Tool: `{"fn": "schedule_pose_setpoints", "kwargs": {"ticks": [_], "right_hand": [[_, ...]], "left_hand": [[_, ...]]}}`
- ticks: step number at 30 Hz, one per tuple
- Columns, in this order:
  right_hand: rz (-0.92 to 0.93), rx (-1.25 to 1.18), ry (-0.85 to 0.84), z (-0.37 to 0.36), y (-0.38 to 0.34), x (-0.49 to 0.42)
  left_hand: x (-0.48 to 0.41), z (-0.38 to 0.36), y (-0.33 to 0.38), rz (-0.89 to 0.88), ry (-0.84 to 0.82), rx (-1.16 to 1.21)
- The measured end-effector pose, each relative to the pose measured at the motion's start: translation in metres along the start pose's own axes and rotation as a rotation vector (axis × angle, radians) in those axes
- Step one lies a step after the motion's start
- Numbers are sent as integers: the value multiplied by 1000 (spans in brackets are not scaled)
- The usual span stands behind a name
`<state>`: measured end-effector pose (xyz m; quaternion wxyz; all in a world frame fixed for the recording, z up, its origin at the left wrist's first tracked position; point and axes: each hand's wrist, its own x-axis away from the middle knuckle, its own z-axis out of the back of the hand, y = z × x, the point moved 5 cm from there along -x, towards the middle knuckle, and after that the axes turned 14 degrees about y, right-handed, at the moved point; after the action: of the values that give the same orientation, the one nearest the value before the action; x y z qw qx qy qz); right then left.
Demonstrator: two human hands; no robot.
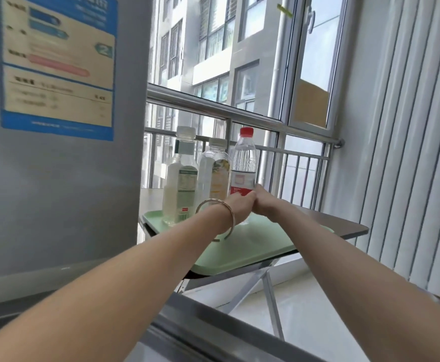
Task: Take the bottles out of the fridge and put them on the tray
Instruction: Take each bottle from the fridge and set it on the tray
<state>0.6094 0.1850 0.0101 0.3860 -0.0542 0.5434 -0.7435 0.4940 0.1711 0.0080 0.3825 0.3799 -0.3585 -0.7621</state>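
Three bottles stand upright over the pale green tray (255, 246): a white-capped bottle with a green label (179, 176) at the left, a clear bottle with a yellow label (215, 171) in the middle, and a red-capped water bottle (243, 163) at the right. Both my hands meet at the base of the red-capped bottle. My left hand (237, 205), with a bangle on the wrist, grips its lower part from the left. My right hand (264, 202) wraps it from the right. The bottle's bottom is hidden behind my hands.
The grey fridge (57, 165) with a blue energy label fills the left side, and its open lower door edge (213, 325) crosses the bottom. The tray lies on a small folding table (344, 226). A metal railing (239, 113), windows and a ribbed white wall are behind.
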Motion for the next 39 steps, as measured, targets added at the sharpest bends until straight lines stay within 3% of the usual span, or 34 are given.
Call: {"fn": "schedule_pose_setpoints", "kwargs": {"ticks": [2,7,12,19,33,39], "right_hand": [[9,44,-28,7,-8,10],[246,138,197,38,-60,71],[381,128,63,25,-106,150],[311,108,-183,-36,-120,253],[324,212,-701,-277,-60,423],[461,347,-866,-368,-36,452]], "left_hand": [[8,8,5,-22,29,19],[43,56,20,-145,196,-31],[104,119,22,-221,254,-285],[186,189,-33,-153,243,-471],[285,279,-269,286,100,-818],[303,303,-360,511,241,-844]]}}
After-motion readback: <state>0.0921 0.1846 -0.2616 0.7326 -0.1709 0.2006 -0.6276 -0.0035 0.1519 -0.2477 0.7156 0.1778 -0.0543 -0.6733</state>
